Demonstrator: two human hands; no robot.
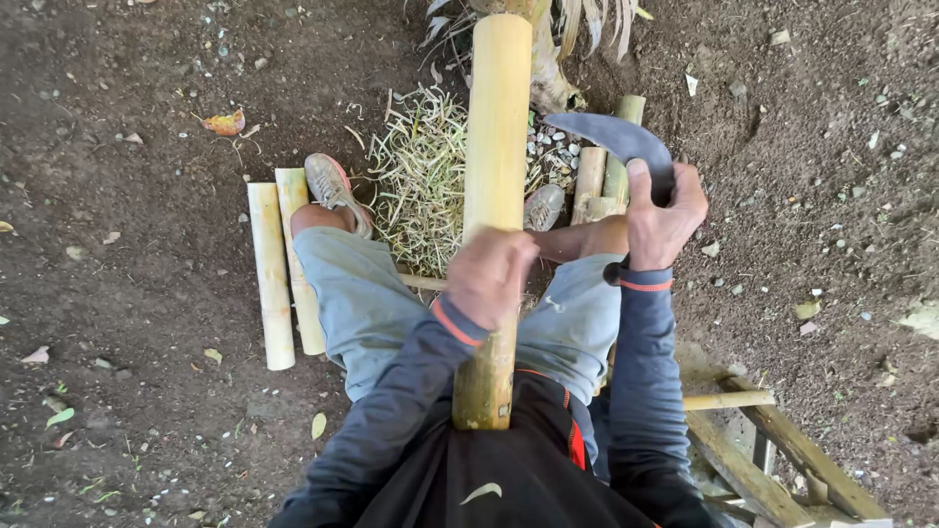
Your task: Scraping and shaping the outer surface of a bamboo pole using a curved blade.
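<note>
Far left, 2 cut bamboo lengths point(282, 264) lie side by side on the bare dirt point(137, 244), just beside the person's left shoe point(333, 188). Between the feet sits a heap of pale bamboo shavings point(421, 176), loose underfoot, and a slip there would jolt everything above it.

Centre now: the long bamboo pole point(494, 196) runs from the lap out over the shavings, near end butted against the body. The left hand point(489, 276) is clenched around it at mid-length, fingers wrapped tight. That hand sits right on the pole's line, so a blade skidding down the smooth skin would run straight at those knuckles, and the bare shin beside it is exposed too.

To the right, the right hand point(663, 220) grasps the handle of a curved knife point(611, 137), blade raised clear of the pole and pointing left. More short bamboo pieces point(602, 181) stand near the right shoe point(544, 205). Lower right, a wooden frame point(773, 450) sits behind the elbow and could snag a backswing.
</note>
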